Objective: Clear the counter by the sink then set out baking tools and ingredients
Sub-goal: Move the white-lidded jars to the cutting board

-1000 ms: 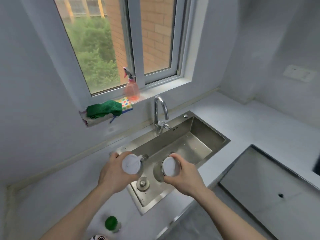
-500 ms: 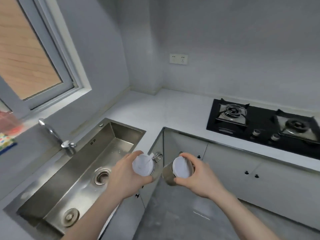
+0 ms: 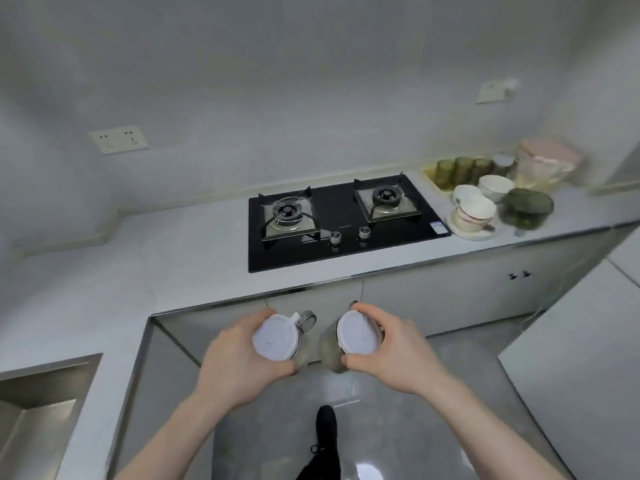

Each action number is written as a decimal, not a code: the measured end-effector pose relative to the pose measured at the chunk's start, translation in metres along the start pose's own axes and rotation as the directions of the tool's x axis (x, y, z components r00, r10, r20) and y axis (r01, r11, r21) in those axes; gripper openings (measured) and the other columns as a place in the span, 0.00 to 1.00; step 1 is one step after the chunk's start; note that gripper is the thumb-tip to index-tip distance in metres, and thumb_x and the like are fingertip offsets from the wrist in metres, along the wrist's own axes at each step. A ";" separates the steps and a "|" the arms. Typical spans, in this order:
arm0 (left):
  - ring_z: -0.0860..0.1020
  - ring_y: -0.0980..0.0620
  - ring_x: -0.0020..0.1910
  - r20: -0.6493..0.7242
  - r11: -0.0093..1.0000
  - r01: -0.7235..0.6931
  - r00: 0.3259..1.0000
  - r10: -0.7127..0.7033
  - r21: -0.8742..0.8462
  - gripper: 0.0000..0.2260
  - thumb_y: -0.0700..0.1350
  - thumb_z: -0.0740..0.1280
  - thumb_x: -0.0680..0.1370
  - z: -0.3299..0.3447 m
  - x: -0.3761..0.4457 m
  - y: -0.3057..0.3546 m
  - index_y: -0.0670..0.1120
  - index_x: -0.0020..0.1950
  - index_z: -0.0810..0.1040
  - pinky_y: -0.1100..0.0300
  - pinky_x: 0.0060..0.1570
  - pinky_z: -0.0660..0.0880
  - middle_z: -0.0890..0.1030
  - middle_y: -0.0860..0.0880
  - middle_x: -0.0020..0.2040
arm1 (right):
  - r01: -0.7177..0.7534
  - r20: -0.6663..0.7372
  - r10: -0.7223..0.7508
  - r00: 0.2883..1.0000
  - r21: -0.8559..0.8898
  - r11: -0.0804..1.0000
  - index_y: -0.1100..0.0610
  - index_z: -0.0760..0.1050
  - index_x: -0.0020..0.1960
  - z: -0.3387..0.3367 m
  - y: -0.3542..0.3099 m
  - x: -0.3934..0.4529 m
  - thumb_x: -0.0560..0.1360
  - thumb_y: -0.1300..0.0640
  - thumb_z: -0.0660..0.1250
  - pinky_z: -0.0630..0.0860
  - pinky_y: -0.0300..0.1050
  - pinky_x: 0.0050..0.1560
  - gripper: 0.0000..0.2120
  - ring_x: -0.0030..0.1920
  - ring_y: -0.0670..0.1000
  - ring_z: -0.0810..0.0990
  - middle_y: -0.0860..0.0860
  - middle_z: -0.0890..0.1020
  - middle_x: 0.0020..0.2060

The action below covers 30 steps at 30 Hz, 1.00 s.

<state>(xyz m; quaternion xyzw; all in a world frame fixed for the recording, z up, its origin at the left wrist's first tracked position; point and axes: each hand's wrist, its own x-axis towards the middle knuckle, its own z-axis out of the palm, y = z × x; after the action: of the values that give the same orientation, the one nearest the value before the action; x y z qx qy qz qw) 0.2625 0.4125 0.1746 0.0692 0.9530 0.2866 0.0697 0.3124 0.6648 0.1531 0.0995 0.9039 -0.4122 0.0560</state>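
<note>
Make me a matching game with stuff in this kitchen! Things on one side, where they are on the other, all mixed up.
Things:
1. left jar
2. stove knobs
3. white bowls
4. sink

Places:
A. on the counter, right of the stove
B. at the picture's lower left edge
C. held in the left hand
D. at the front of the black cooktop

Pairs: 1-C, 2-D, 3-A, 4-B
</note>
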 end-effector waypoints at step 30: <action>0.76 0.58 0.52 0.208 0.869 -0.479 0.843 0.495 -0.124 0.24 0.68 0.72 0.57 0.122 0.339 0.308 0.68 0.51 0.72 0.57 0.51 0.77 0.77 0.63 0.53 | -0.256 -0.450 0.237 0.861 0.019 0.966 0.32 0.69 0.66 -0.280 0.143 0.194 0.58 0.36 0.75 0.78 0.44 0.54 0.37 0.53 0.46 0.78 0.38 0.81 0.51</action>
<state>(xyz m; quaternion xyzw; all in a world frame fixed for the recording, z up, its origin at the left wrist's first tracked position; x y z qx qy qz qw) -0.0202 0.7911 0.2133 0.3397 0.8790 0.3166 0.1083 0.1510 0.9941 0.1956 0.3055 0.8804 -0.3488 -0.0995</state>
